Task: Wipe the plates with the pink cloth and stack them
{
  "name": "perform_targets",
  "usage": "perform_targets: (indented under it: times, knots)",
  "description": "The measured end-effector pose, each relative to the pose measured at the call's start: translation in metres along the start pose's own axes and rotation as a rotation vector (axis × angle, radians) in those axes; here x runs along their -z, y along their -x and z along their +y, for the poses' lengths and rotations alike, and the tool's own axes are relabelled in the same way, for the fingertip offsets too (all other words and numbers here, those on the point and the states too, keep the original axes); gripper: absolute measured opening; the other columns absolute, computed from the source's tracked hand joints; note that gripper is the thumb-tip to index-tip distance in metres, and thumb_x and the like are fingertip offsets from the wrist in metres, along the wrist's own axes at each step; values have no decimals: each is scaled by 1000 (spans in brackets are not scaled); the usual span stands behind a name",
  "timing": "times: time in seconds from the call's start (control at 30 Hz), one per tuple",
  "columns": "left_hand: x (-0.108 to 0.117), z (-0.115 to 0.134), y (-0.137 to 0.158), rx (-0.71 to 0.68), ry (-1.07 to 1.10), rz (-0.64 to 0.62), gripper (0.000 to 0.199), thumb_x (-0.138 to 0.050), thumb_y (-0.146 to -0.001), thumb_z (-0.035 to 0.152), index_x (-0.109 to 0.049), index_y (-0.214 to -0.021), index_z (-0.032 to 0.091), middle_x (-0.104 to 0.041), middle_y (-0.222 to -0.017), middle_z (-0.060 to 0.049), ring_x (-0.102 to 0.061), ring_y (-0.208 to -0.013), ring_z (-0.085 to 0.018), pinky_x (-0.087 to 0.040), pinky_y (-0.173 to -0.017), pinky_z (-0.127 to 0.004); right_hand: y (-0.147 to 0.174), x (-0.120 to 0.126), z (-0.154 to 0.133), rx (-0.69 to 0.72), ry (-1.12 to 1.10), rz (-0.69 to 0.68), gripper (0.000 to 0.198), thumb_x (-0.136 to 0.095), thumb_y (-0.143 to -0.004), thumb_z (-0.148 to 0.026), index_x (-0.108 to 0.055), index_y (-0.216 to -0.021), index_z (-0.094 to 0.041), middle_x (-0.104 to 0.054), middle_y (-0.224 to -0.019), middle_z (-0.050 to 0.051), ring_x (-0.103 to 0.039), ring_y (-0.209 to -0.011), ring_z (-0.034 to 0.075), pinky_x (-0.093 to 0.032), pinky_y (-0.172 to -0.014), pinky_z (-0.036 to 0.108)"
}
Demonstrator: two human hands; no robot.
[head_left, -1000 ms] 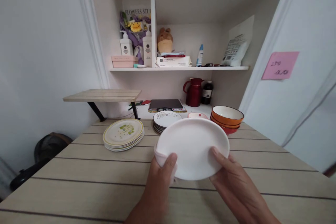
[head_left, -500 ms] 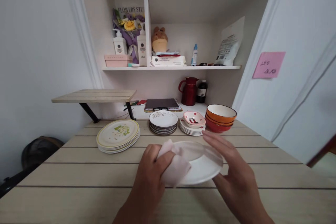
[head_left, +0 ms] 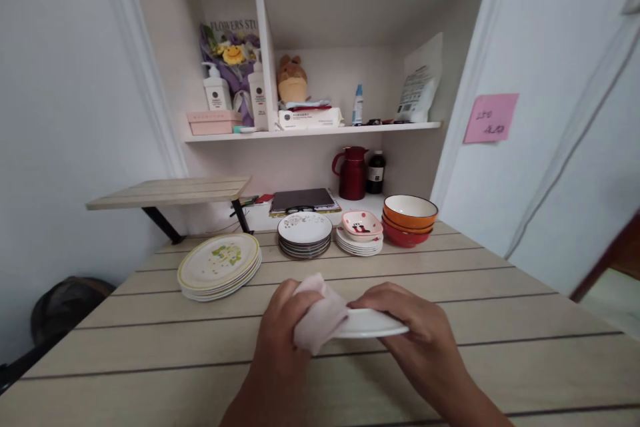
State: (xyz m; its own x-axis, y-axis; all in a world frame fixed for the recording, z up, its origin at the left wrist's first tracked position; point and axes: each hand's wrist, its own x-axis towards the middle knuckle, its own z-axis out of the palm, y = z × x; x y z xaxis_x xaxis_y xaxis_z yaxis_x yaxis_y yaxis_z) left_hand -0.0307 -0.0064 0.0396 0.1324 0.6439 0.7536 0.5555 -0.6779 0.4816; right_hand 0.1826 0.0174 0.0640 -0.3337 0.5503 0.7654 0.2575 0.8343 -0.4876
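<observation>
Above the slatted table (head_left: 150, 347), well forward of its back edge, I see the left hand (head_left: 284, 317) gripping a pale pink cloth (head_left: 320, 320) against a white plate (head_left: 375, 325); the right hand (head_left: 417, 320) clasps the plate's right side. Yellow-rimmed plates (head_left: 220, 261) sit toward the back left corner, dark-rimmed plates (head_left: 305, 230) and stacked orange bowls (head_left: 410, 215) along the back edge.

The cloth (head_left: 320, 321) in the left hand (head_left: 283, 321) hides one end of the white plate (head_left: 374, 324). The bottom edge cuts off the worktop (head_left: 150, 355) and both forearms (head_left: 270, 387); the pink note (head_left: 491, 117) is too blurred to read.
</observation>
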Motion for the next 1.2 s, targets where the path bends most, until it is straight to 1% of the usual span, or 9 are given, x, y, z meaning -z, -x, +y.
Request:
perform_targets:
  times: [0.17, 0.33, 0.43, 0.57, 0.73, 0.87, 1.0, 1.1, 1.2]
  knots:
    - [5, -2, -8, 219, 242, 74, 26, -68, -79, 44, -70, -94, 22, -67, -94, -6, -62, -90, -23, -48, -78, -31, 2, -7, -1, -370, -257, 65, 6, -67, -81, -26, -73, -80, -25, -73, -79, 0, -64, -71, 15, -47, -63, 24]
    - [-3, 5, -9, 589, 513, 180, 48, -66, -78, 52, -66, -111, 18, -71, -105, -9, -64, -99, -24, -48, -91, -36, 4, -10, 2, -681, -506, 349, 14, -78, -69, -35, -70, -71, -23, -65, -66, -4, -55, -64, 11, -43, -58, 19]
    - [-13, 9, -6, 760, 592, 249, 54, -69, -75, 54, -65, -113, 16, -73, -101, -8, -66, -93, -22, -51, -84, -32, 3, -13, 1, -777, -711, 465, 23, -81, -65, -38, -70, -78, -22, -63, -65, -4, -53, -62, 11, -43, -56, 19]
    - [-29, 15, -1, 827, 739, 263, 57, -71, -74, 52, -63, -117, 16, -74, -98, -7, -68, -89, -21, -53, -80, -31, -2, -19, -7, -904, -985, 558, 37, -81, -65, -38, -71, -95, -19, -71, -75, 2, -61, -67, 16, -51, -61, 25]
    - [-46, 24, 2, 821, 882, 202, 52, -71, -76, 50, -64, -117, 19, -70, -115, -8, -62, -110, -22, -45, -99, -31, -5, -22, -14, -926, -1164, 620, 46, -78, -70, -36, -66, -112, -19, -74, -90, 5, -67, -77, 21, -56, -71, 33]
    - [-44, 25, 3, 855, 801, 214, 52, -70, -77, 52, -64, -117, 19, -70, -114, -8, -64, -106, -22, -48, -96, -32, -6, -21, -17, -921, -1177, 591, 53, -77, -71, -35, -62, -120, -19, -74, -99, 8, -67, -84, 23, -56, -75, 35]
    - [-34, 23, 1, 884, 650, 248, 51, -69, -76, 55, -64, -112, 18, -73, -105, -7, -64, -104, -23, -49, -94, -33, -9, -16, -14, -904, -1197, 463, 51, -71, -77, -36, -58, -124, -22, -72, -106, 8, -66, -88, 24, -55, -75, 35]
    - [-25, 21, -2, 855, 539, 214, 46, -66, -77, 55, -67, -104, 18, -74, -94, -6, -65, -101, -24, -49, -92, -33, -10, -7, -7, -814, -1036, 404, 50, -72, -77, -34, -57, -124, -24, -71, -109, 7, -65, -88, 21, -52, -74, 31]
    - [-18, 21, -6, 748, 433, 164, 40, -66, -77, 52, -68, -100, 18, -73, -99, -7, -64, -100, -24, -47, -93, -34, -9, 3, -1, -699, -749, 392, 50, -72, -77, -33, -54, -124, -28, -70, -110, 5, -63, -91, 20, -51, -74, 30]
